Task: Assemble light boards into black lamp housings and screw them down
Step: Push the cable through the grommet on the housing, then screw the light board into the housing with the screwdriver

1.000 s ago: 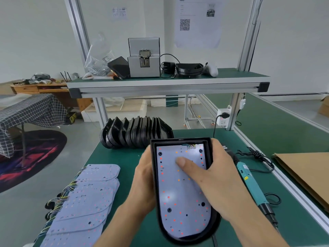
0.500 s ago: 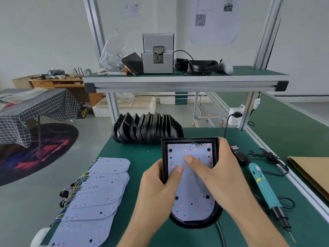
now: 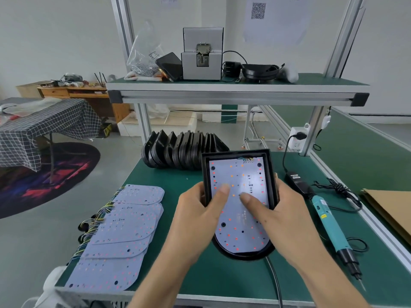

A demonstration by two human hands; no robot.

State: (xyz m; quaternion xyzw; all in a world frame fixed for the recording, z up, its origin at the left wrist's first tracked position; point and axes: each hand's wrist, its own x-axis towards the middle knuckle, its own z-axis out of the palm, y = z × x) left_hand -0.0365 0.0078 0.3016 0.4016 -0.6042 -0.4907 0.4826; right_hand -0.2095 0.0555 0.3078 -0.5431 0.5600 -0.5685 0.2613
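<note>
A black lamp housing [image 3: 238, 153] lies on the green bench with a white light board [image 3: 239, 230] dotted with red LEDs seated inside it. My left hand [image 3: 198, 216] grips the housing's left rim, its thumb pressing on the board. My right hand [image 3: 275, 221] grips the right rim, thumb also on the board. A teal electric screwdriver [image 3: 331, 227] lies on the bench to the right, untouched. Several spare light boards [image 3: 124, 230] with coloured wires are fanned out on the left. A row of empty black housings [image 3: 180, 150] stands behind.
An upper shelf [image 3: 235, 90] carries a grey screw feeder [image 3: 202, 54], a bag of screws [image 3: 144, 54] and a black strap. A power adapter [image 3: 297, 178] and cable lie at right, with brown cardboard [image 3: 391, 207] beyond the bench rail.
The housing has come down from a raised tilt to lie on the bench. My left thumb moved onto the board, and my right hand shifted from the top to the right rim.
</note>
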